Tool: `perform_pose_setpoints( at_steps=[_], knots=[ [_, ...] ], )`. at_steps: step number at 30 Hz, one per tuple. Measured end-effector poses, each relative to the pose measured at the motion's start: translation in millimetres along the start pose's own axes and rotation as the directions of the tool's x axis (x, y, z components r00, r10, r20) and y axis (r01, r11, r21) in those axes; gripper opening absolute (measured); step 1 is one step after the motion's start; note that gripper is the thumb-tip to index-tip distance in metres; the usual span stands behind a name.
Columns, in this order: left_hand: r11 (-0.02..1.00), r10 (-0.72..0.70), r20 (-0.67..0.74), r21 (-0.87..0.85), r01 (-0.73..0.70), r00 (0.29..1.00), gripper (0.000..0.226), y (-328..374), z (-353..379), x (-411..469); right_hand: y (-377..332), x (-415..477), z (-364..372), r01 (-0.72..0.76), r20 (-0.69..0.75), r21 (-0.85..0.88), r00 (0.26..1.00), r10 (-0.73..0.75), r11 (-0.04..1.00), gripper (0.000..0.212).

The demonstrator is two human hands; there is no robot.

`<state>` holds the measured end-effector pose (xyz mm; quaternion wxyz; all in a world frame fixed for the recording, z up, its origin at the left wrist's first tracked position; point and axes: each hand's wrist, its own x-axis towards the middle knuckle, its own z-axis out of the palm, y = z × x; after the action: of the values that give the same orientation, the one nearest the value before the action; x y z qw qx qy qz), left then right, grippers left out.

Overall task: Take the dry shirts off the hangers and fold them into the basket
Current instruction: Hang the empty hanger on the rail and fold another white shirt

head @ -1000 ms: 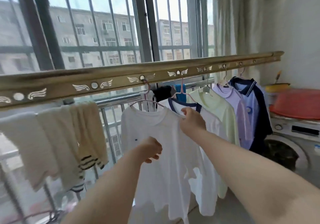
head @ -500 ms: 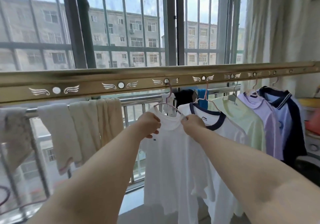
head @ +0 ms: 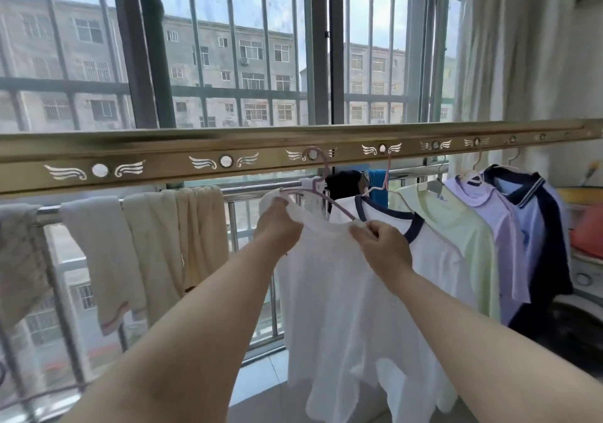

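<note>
A plain white shirt (head: 339, 295) hangs from a pink hanger (head: 321, 190) hooked in the gold drying rail (head: 163, 161). My left hand (head: 277, 226) grips the shirt's left shoulder and my right hand (head: 381, 246) grips its collar at the right shoulder. The hanger's right arm shows bare above the collar. Behind it hang a white shirt with navy collar (head: 434, 253), a pale green shirt (head: 463, 236), a lilac shirt (head: 499, 223) and a blue shirt with navy trim (head: 541, 223). No basket is in view.
Cream towels (head: 153, 243) hang over a steel railing (head: 248, 190) at the left, below the barred window. A washing machine (head: 584, 279) with a red basin (head: 587, 233) on top stands at the right, and a curtain (head: 509, 47) hangs above it.
My left hand has risen from the shirt's front to its left shoulder and gripped it. The collar has slipped partly off the hanger. My view has tilted upward.
</note>
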<state>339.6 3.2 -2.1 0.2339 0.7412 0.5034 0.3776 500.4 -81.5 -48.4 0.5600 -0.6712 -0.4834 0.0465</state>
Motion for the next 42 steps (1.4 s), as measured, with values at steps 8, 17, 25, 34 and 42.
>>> perform_pose_setpoints(
  at_steps=[8,17,25,34,42],
  knots=[
    [0.953,0.112,0.024,0.28,-0.114,0.993,0.019,-6,26,4,14,-13,-20,0.041,-0.056,-0.356,0.996,-0.065,0.934,0.033],
    [0.934,0.022,0.0,0.357,-0.02,1.0,0.015,-28,41,-6,25,-13,-13,0.034,0.026,-0.682,0.999,-0.022,0.73,0.019],
    [0.969,-0.14,-0.138,0.183,0.164,0.98,0.019,-59,24,-6,37,-4,-26,-0.207,-0.028,-0.518,0.974,0.225,0.83,0.02],
    [0.907,-0.228,-0.187,-0.397,0.139,0.955,0.018,-86,5,-17,32,-26,28,-0.567,0.362,0.074,0.782,0.508,0.82,0.028],
    [0.933,-0.227,-0.162,-0.317,0.167,0.96,0.018,-111,-20,-48,42,-47,95,-0.46,0.56,-0.178,0.679,0.474,0.87,0.008]
  ],
)
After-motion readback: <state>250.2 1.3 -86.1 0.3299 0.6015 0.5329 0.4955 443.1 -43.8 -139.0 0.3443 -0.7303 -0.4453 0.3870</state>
